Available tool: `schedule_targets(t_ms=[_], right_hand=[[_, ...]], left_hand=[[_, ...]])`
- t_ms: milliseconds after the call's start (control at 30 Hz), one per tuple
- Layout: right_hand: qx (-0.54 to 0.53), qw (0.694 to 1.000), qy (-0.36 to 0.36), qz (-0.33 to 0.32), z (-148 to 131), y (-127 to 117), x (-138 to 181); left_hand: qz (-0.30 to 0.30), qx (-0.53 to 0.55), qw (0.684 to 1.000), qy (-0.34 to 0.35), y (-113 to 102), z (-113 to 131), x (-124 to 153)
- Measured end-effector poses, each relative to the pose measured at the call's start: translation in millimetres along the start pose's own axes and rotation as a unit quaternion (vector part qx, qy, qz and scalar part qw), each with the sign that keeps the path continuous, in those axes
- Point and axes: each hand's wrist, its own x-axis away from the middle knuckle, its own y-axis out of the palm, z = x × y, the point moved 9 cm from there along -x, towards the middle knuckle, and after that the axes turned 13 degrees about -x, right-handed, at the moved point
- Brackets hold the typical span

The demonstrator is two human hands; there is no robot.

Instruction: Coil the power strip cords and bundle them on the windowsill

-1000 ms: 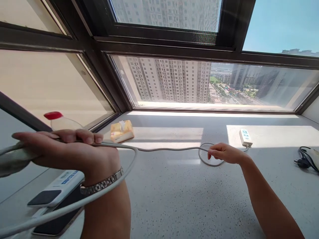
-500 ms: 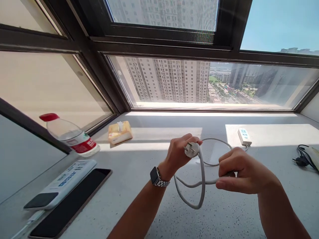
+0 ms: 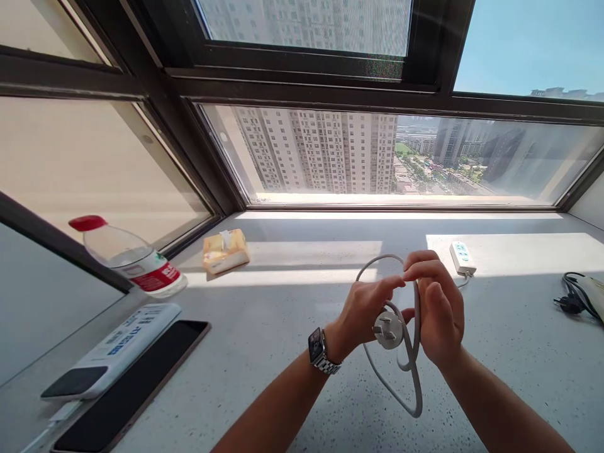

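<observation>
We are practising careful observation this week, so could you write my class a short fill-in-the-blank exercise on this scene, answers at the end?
1. Beside the left hand and the looped cable, the pale plug faces ____ the camera.
2. The watch is worn on the ____ wrist.
3. The bottle has a ____ cap.
4. In the picture, the socket block lies to the ____ of the tissue pack.

Missing words: toward; left; red; right.

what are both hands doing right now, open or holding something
Left hand: closed on the cord, by the plug.
Right hand: curled at the cord's loops; whether it grips cannot be told.
</observation>
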Motion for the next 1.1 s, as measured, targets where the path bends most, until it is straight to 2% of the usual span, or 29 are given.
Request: schedule_targets(t_ms=[67, 167, 233, 333, 433, 500, 633, 767, 867, 1000, 1100], right_hand=[[-0.014, 0.999, 0.037, 0.02, 7.5, -4.8, -0.9], [-0.071, 0.987, 0.142, 0.021, 27.6, -7.0, -1.9], [-0.116, 0.973, 0.199, -0.001, 39.9, -2.6, 0.0], [-0.152, 0.958, 0.23, -0.074, 51.6, 10.5, 5.4], [-0.123, 0.954, 0.216, -0.17, 59.7, 23.8, 12.0], [-0.08, 0.956, 0.193, -0.204, 64.7, 26.7, 13.0], [-0.059, 0.959, 0.176, -0.215, 75.4, 27.1, 8.8], [-0.128, 0.936, 0.242, -0.219, 93.9, 34.6, 14.0], [-0.196, 0.902, 0.311, -0.228, 105.5, 44.1, 26.0], [-0.298, 0.828, 0.403, -0.252, 109.2, 57.8, 45.4], [-0.292, 0.768, 0.474, -0.316, 112.4, 64.1, 63.3]], left_hand=[[-0.001, -0.006, 1.0, 0.027, -0.7, 5.9, 0.7], [0.003, -0.02, 0.998, 0.061, -0.7, 13.3, 1.6], [0.013, -0.015, 0.997, 0.069, -0.8, 14.9, 1.6], [0.057, 0.038, 0.995, 0.067, -8.8, 13.7, -0.2], [0.11, 0.076, 0.991, 0.004, -24.3, 2.4, -4.1], [0.116, 0.072, 0.989, -0.054, -32.1, -7.0, -6.4], [0.129, 0.084, 0.979, -0.133, -44.5, -23.7, -6.3], [0.211, 0.162, 0.94, -0.215, -55.0, -44.2, 1.3], [0.246, 0.238, 0.912, -0.226, -60.3, -44.4, -1.1], [0.251, 0.362, 0.849, -0.291, -68.6, -44.3, -8.7], [0.287, 0.37, 0.821, -0.328, -97.4, -48.4, -8.6]])
